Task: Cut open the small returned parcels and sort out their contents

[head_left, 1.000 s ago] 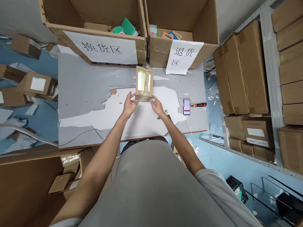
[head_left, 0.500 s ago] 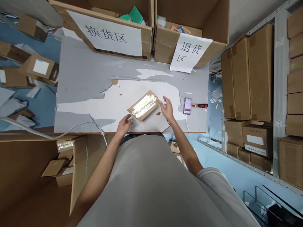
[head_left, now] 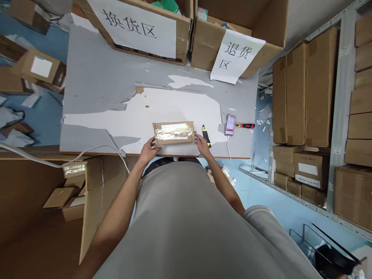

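A small cardboard box (head_left: 173, 140) lies near the front edge of the table, its long side running left to right. Shiny clear tape and a white label cover its upper face. My left hand (head_left: 148, 150) grips its left end, the thumb along the near edge. At the opposite end, the fingers of my right hand (head_left: 202, 145) hold the lower right corner. Just beyond that hand lies a yellow and black utility knife (head_left: 206, 136).
A phone (head_left: 230, 124) with a white cable and a red-black handled tool (head_left: 247, 126) lie at the right. Two large cartons (head_left: 181, 54) with paper signs stand at the back. Shelves of boxes (head_left: 318, 93) line the right; an open carton (head_left: 107, 190) stands at lower left.
The box has turned from slanted to nearly level and come closer to me. Both hands, apart from it or barely touching before, now hold its ends. The utility knife has come into fuller view.
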Available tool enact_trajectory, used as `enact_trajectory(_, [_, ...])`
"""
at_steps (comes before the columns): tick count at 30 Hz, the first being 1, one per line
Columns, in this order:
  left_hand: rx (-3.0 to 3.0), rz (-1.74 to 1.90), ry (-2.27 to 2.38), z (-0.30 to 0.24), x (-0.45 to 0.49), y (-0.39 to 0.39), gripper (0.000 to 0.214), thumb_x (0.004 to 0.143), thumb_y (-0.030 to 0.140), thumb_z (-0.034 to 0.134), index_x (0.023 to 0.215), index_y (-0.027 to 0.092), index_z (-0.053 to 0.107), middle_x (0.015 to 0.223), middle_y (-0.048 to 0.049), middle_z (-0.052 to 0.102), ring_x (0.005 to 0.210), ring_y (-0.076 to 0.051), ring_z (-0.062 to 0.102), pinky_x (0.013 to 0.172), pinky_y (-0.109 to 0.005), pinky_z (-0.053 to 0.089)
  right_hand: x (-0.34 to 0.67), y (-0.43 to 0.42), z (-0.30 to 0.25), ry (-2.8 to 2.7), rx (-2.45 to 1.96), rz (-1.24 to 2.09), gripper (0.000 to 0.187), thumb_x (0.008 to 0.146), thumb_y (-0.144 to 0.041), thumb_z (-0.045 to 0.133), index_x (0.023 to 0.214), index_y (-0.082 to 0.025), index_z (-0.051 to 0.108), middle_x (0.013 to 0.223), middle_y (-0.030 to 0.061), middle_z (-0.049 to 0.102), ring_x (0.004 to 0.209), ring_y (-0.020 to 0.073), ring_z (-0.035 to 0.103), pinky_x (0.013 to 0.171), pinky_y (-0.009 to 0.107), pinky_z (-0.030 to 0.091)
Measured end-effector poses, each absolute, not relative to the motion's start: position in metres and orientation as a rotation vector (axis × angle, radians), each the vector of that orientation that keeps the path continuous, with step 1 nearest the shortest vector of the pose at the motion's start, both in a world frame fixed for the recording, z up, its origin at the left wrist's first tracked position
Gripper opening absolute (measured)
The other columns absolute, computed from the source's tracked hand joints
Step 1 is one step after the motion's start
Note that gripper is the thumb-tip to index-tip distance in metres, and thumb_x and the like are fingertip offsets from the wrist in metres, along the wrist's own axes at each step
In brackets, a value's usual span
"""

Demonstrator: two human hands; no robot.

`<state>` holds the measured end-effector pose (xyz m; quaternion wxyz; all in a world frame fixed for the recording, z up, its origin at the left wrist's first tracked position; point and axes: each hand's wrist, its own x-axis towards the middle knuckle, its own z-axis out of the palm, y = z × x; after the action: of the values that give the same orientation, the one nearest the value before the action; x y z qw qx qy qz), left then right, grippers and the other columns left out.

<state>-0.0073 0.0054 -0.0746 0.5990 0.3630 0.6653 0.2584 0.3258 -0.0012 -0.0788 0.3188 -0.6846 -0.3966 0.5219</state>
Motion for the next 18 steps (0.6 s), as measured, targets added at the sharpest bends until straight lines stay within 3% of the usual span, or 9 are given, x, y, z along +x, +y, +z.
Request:
enact_trajectory(4, [0.824,0.555,1.555,-0.086,-0.014,0.002,0.078,0.061,0.025,0.089,0.139,0.021,0.077,0.148,-0.0185,0.081,0.147,-0.044,0.073,0.126,-0.062,0.061,0.32,-0.032,-0.084,-1.041,-1.793,1.431,0.053,0.097,-0.039,0.075,0.147,-0.023,0.08,0.156,0.0156,0.081,0.138,0.031,0.081,0.123,0.052,0.066])
enact_trajectory(7, [0.802,0.506,1.565,-0.091,-0.01,0.003,0.079,0.059,0.025,0.09,0.137,0.023,0.078,0.151,-0.0195,0.079,0.149,-0.045,0.07,0.122,-0.062,0.064,0.314,-0.03,-0.092,-1.016,-1.844,1.457,0.067,0.091,-0.032,0.08,0.157,-0.02,0.076,0.161,0.0198,0.077,0.135,0.0323,0.081,0.121,0.053,0.067])
enact_trajectory(9, [0.809,0.502,1.59,-0.091,-0.008,0.004,0.079,0.06,0.026,0.09,0.138,0.022,0.078,0.159,-0.0203,0.075,0.153,-0.046,0.068,0.123,-0.063,0.062,0.31,-0.023,-0.096,-1.016,-1.882,1.43,0.066,0.091,-0.033,0.081,0.156,-0.02,0.077,0.161,0.0207,0.075,0.14,0.0334,0.078,0.121,0.052,0.067])
enact_trajectory(12, [0.888,0.602,1.604,-0.083,-0.008,0.007,0.066,0.068,0.032,0.09,0.133,0.022,0.083,0.168,-0.0192,0.07,0.159,-0.044,0.064,0.13,-0.061,0.058,0.312,-0.01,-0.095,-1.052,-1.841,1.341,0.059,0.096,-0.042,0.083,0.151,-0.021,0.081,0.155,0.0193,0.076,0.148,0.0334,0.074,0.126,0.05,0.064])
enact_trajectory(15, [0.933,0.698,1.594,-0.071,-0.011,0.012,0.051,0.081,0.042,0.089,0.126,0.02,0.086,0.153,-0.0178,0.08,0.148,-0.04,0.073,0.131,-0.057,0.058,0.32,0.0,-0.087,-1.099,-1.757,1.264,0.056,0.102,-0.053,0.081,0.147,-0.02,0.084,0.148,0.0181,0.079,0.138,0.0318,0.08,0.128,0.048,0.063])
enact_trajectory(18, [0.952,0.72,1.619,-0.063,-0.014,0.018,0.05,0.089,0.048,0.086,0.129,0.018,0.087,0.141,-0.0165,0.085,0.134,-0.037,0.08,0.125,-0.053,0.062,0.326,0.007,-0.081,-1.141,-1.764,1.213,0.049,0.105,-0.057,0.079,0.137,-0.021,0.088,0.145,0.0162,0.083,0.134,0.0322,0.082,0.129,0.049,0.062])
